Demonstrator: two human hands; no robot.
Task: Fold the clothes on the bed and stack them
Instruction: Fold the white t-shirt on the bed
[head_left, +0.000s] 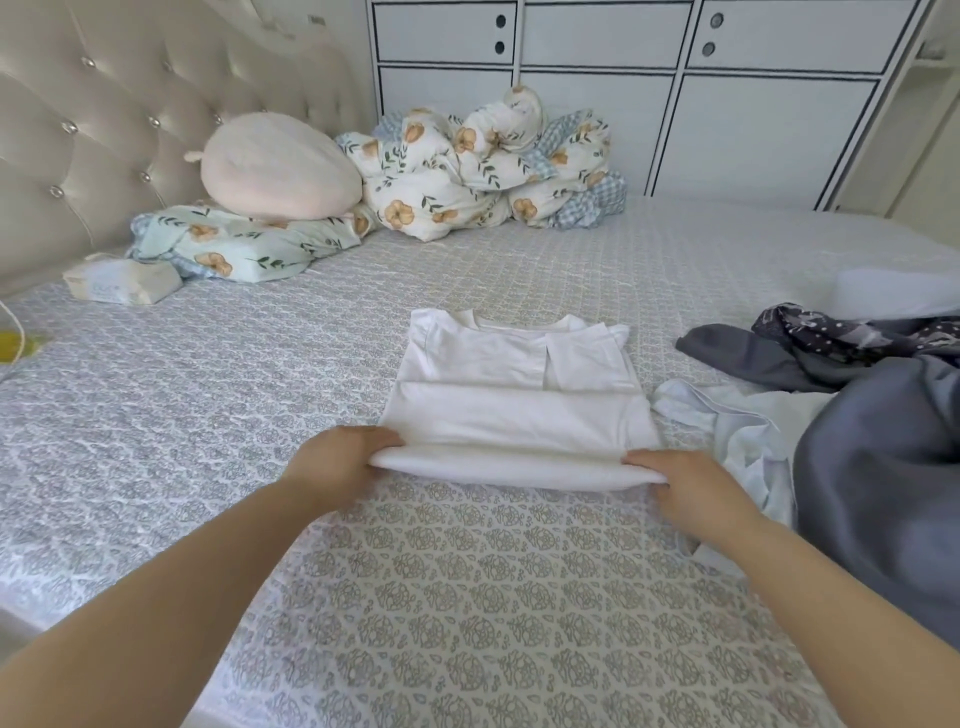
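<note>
White shirt (511, 387) lies mid-bed on the patterned bedspread (467, 597), sleeves folded in, near hem doubled over. Left hand (337, 465) and right hand (685, 491) each grip one end of that folded edge, fingers curled around the cloth. Unfolded grey and patterned clothes (857, 395) lie just beside, to the right.

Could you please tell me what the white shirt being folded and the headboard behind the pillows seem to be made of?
White shirt: looks like soft matte knit, likely cotton; it bends in a rounded roll where both hands grip it. Headboard: seems padded, cream leather-like upholstery with a faint sheen, tufted with shiny studs; real or faux cannot be told.
</note>
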